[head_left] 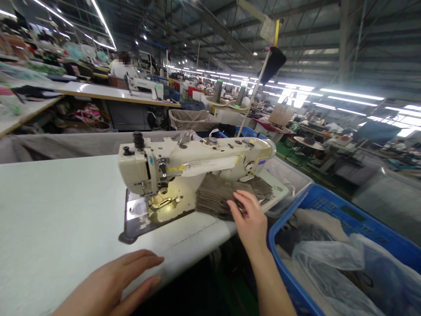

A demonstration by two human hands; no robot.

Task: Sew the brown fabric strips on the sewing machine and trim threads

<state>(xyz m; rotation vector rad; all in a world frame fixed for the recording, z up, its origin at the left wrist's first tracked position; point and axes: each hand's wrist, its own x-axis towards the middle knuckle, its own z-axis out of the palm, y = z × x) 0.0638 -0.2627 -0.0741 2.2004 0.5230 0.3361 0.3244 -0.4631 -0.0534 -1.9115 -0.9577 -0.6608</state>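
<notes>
A cream sewing machine point(204, 160) stands on a pale worktable point(59, 210), its lamp lighting the needle plate point(164, 202). Under the machine's arm lies a stack of brown fabric pieces point(213, 197), with more dark pieces behind on its right. My right hand point(250, 217) reaches over the stack's right end, fingers curved and apart, the fingertips at the top pieces; I cannot tell whether any piece is pinched. Near the table's front edge, my left hand point(121, 278) hovers or rests with its fingers stretched out and holds nothing.
To the right stands a blue plastic basket point(309, 193) with clear plastic bags and cloth inside. A thread stand with two dark cones point(218, 91) rises behind the machine. Across the way, a person point(123, 68) sits near another sewing machine point(144, 85).
</notes>
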